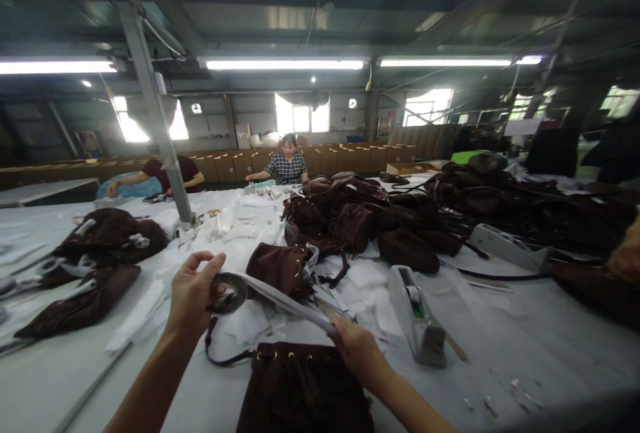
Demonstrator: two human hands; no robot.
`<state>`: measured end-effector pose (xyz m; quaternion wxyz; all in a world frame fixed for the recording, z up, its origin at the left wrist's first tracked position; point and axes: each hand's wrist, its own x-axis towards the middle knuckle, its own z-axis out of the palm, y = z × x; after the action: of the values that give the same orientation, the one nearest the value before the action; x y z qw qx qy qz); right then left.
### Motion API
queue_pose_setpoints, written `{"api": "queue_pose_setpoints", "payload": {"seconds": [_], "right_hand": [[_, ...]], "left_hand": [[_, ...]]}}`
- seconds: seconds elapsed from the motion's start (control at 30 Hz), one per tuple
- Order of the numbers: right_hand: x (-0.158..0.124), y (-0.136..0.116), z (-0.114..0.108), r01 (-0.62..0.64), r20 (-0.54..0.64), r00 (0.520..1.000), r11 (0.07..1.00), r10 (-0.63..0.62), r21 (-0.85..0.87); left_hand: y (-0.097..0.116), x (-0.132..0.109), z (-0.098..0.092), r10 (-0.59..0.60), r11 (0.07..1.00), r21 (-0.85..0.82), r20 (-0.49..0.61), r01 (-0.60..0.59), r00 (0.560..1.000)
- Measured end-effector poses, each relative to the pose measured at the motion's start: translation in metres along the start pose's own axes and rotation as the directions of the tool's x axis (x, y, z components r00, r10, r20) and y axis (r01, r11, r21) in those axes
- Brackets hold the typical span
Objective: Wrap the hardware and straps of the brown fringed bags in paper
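My left hand (193, 290) is closed on a ring-shaped roll (231, 293), greyish and shiny. A pale strip (285, 301) stretches from the roll to my right hand (357, 350), whose fingers are pinched on its far end. Below the strip lies a dark brown bag (305, 393) with gold eyelets along its top edge and a thin strap (225, 356) looping out to the left. Just behind the strip sits a second brown bag (275, 266), on its side with white filling showing at its opening. My right hand is over the near bag's upper right corner.
Grey tape dispensers (417, 320) (505, 246) stand on the right. Piled brown bags (350, 213) cover the table's back; others (110, 240) lie left beside a metal post (160, 120). A co-worker's hand (627, 253) is at the right edge. Two people sit across the table.
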<state>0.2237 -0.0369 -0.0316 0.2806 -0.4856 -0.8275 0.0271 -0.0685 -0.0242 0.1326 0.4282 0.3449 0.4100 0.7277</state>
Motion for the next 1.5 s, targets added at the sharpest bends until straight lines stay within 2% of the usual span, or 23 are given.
{"api": "queue_pose_setpoints", "payload": {"seconds": [0.13, 0.23, 0.37, 0.43, 0.5, 0.57, 0.63, 0.67, 0.73, 0.83, 0.9, 0.97, 1.0, 1.03, 1.07, 1.1, 1.17, 1.2, 1.23, 1.3, 1.37, 1.43, 1.5], "right_hand": [[-0.005, 0.015, -0.012, -0.113, 0.167, 0.983, 0.976, 0.081, 0.189], [0.008, 0.018, -0.029, -0.164, 0.221, 0.971, 0.935, 0.096, 0.315], [0.053, -0.002, -0.057, -0.149, 0.133, 0.986, 0.911, 0.105, 0.384], [0.082, -0.026, -0.07, -0.044, 0.07, 0.997, 0.901, 0.015, 0.431], [0.108, -0.054, -0.078, 0.106, 0.041, 0.99, 0.892, -0.138, 0.44], [0.124, -0.082, -0.08, 0.233, 0.067, 0.954, 0.866, -0.291, 0.442], [0.129, -0.103, -0.072, 0.264, 0.147, 0.913, 0.828, -0.379, 0.495], [0.128, -0.111, -0.065, 0.229, 0.188, 0.905, 0.81, -0.381, 0.539], [0.12, -0.123, -0.047, 0.121, 0.218, 0.922, 0.771, -0.321, 0.625], [0.104, -0.132, -0.02, 0.033, 0.12, 0.98, 0.731, -0.156, 0.681], [0.092, -0.136, -0.007, -0.017, 0.062, 0.998, 0.781, -0.028, 0.625], [0.082, -0.138, 0.001, -0.098, 0.048, 0.995, 0.89, 0.085, 0.446], [0.077, -0.138, 0.005, -0.122, 0.055, 0.992, 0.94, 0.111, 0.318], [0.072, -0.137, 0.009, -0.121, 0.074, 0.991, 0.975, 0.109, 0.187], [0.068, -0.136, 0.012, -0.094, 0.103, 0.991, 0.993, 0.086, 0.073], [0.064, -0.135, 0.016, -0.044, 0.14, 0.989, 0.999, 0.044, -0.005], [0.058, -0.136, 0.019, 0.07, 0.197, 0.979, 0.996, -0.059, -0.049], [0.056, -0.137, 0.019, 0.117, 0.208, 0.972, 0.993, -0.108, -0.03], [0.055, -0.14, 0.016, 0.148, 0.209, 0.967, 0.989, -0.146, 0.008], [0.057, -0.143, 0.006, 0.162, 0.197, 0.964, 0.982, -0.179, 0.096], [0.061, -0.143, -0.008, 0.139, 0.208, 0.963, 0.976, -0.173, 0.168], [0.063, -0.139, -0.02, 0.121, 0.246, 0.953, 0.966, -0.178, 0.23], [0.061, -0.134, -0.024, 0.094, 0.286, 0.946, 0.971, -0.155, 0.218]], "left_hand": [[-0.009, 0.013, -0.023, -0.013, 0.997, 0.071, -0.07, 0.018, 0.997], [-0.014, 0.017, -0.035, -0.001, 0.994, 0.112, -0.094, 0.012, 0.996], [-0.01, 0.009, -0.033, -0.03, 0.962, 0.273, 0.074, 0.009, 0.997], [-0.006, 0.002, -0.024, -0.049, 0.948, 0.319, 0.201, -0.018, 0.978], [-0.001, -0.005, -0.015, -0.09, 0.933, 0.358, 0.328, -0.035, 0.94], [0.003, -0.01, -0.007, -0.135, 0.916, 0.398, 0.422, -0.049, 0.897], [0.007, -0.012, -0.003, -0.161, 0.911, 0.409, 0.465, -0.05, 0.871], [0.007, -0.013, -0.002, -0.16, 0.918, 0.396, 0.461, -0.04, 0.873], [0.005, -0.013, -0.001, -0.141, 0.945, 0.326, 0.405, 0.002, 0.903], [-0.012, -0.015, 0.001, -0.108, 0.987, 0.14, 0.258, 0.074, 0.96], [-0.029, -0.023, 0.002, -0.078, 0.997, 0.014, 0.127, 0.076, 0.989], [-0.045, -0.035, 0.0, -0.053, 0.997, -0.05, 0.003, 0.053, 0.999], [-0.051, -0.041, -0.004, -0.056, 0.998, -0.031, -0.014, 0.055, 0.998], [-0.054, -0.046, -0.009, -0.073, 0.997, 0.033, 0.019, 0.072, 0.997], [-0.055, -0.049, -0.015, -0.119, 0.984, 0.148, 0.112, 0.102, 0.987], [-0.054, -0.052, -0.022, -0.181, 0.945, 0.308, 0.226, 0.106, 0.957], [-0.048, -0.054, -0.033, -0.292, 0.821, 0.57, 0.389, 0.021, 0.874], [-0.044, -0.054, -0.036, -0.318, 0.771, 0.637, 0.413, -0.02, 0.854], [-0.04, -0.055, -0.039, -0.322, 0.749, 0.662, 0.402, -0.03, 0.857], [-0.037, -0.056, -0.042, -0.296, 0.793, 0.607, 0.31, 0.051, 0.904], [-0.041, -0.056, -0.043, -0.271, 0.891, 0.418, 0.176, 0.178, 0.946], [-0.05, -0.052, -0.045, -0.268, 0.949, 0.19, 0.06, 0.252, 0.962], [-0.061, -0.047, -0.047, -0.273, 0.958, 0.105, 0.046, 0.267, 0.961]]}}
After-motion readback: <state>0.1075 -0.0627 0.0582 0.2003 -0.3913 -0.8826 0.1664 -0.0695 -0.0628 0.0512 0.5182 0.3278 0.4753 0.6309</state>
